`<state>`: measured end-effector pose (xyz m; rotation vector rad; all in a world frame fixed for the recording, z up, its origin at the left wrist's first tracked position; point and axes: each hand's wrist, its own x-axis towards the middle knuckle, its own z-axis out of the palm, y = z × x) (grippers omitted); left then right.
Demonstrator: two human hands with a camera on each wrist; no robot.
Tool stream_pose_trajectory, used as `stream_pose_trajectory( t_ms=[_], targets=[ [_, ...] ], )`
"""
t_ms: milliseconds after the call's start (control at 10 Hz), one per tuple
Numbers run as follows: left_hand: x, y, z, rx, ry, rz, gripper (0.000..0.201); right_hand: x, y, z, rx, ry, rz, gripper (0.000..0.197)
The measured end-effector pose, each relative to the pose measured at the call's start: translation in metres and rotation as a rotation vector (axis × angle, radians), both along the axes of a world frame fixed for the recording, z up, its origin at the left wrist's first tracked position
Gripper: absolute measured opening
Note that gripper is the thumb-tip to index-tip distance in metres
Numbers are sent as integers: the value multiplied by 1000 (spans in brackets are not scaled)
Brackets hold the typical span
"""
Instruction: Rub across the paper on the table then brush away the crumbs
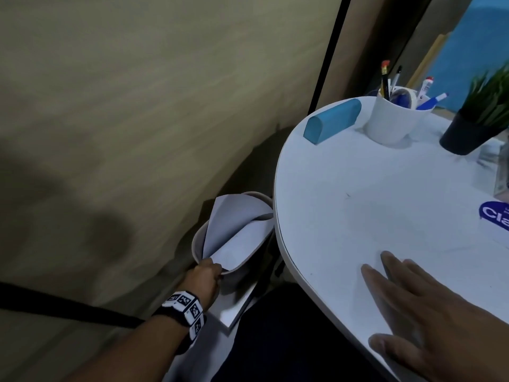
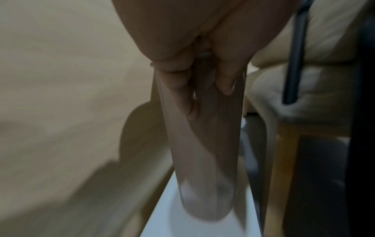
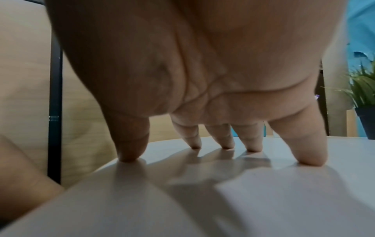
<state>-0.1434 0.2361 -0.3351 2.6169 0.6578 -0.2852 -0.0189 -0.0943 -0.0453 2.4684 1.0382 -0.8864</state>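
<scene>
My left hand reaches down beside the table and grips the rim of a grey waste bin. A curled white paper stands inside the bin. In the left wrist view the fingers curl over the bin's ribbed wall. My right hand lies on the white table near its front edge, fingers straight and spread. In the right wrist view its fingertips touch the tabletop and hold nothing. A blue eraser lies at the table's back edge.
A white cup of pens stands next to the eraser. A plant in a dark pot stands at the back right. A blue label lies at the right edge. The bin stands on a white board under the table's rim.
</scene>
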Motion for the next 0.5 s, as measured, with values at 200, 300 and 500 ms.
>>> stream_pose_trajectory(
  t_ms=[200,300,500],
  targets=[
    [6,-9,0,-2,31,34,16,0,7,2,31,-30,-15,85],
    [2,-8,1,31,56,17,20,-2,3,-1,22,-10,-23,92],
    [-1,-24,82,78,-39,36,41,5,-13,18,199,29,-163,101]
  ],
)
